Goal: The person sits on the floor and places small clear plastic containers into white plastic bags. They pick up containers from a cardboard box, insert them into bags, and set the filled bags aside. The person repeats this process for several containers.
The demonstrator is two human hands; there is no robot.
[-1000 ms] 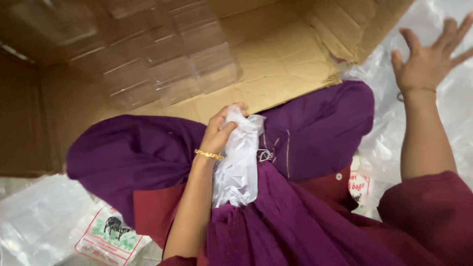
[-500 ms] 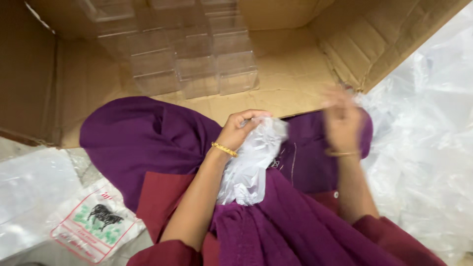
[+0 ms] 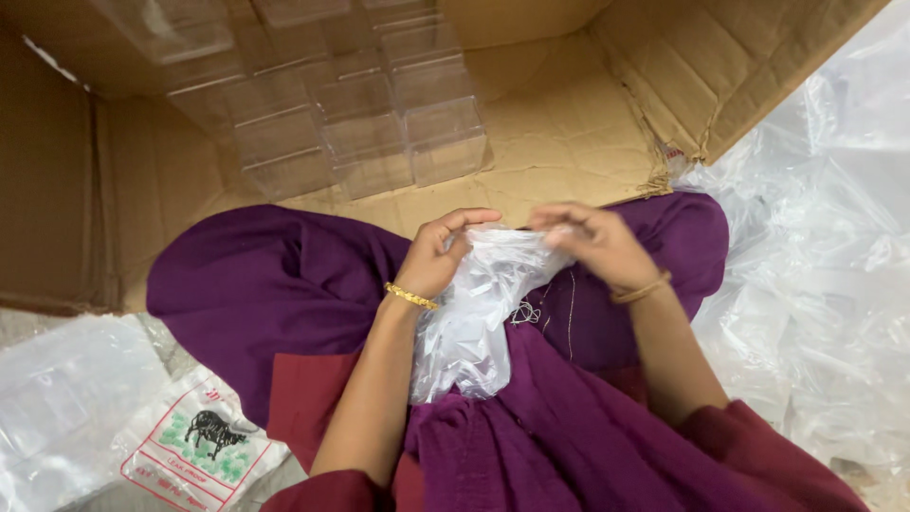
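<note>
A flattened brown cardboard box (image 3: 569, 142) spreads across the upper part of the view, its flaps open to the left and right. On it, near the top, stand rows of clear plastic boxes (image 3: 351, 114), packed side by side. To the right lies a wide heap of crumpled clear plastic sheeting (image 3: 825, 284), touching the cardboard's torn right flap. The person's lap, draped in purple cloth (image 3: 275, 284), fills the middle and lower part, with dark red sleeves at the bottom edge. At lower left lie more clear plastic bags (image 3: 57, 398) and, just beside them, a printed packet (image 3: 204, 446) with a red border and a black animal figure on it. On the lap, between the two forearms, rests a crumpled clear plastic bag (image 3: 474, 322), its top gathered up at the hands. The left hand (image 3: 441, 256), a gold bangle on its wrist, has its fingers curled together and pinched on the bag's upper left edge. The right hand (image 3: 592, 242), slightly blurred, also wears a bangle, and its fingers are bent and closed on the bag's upper right edge.
</note>
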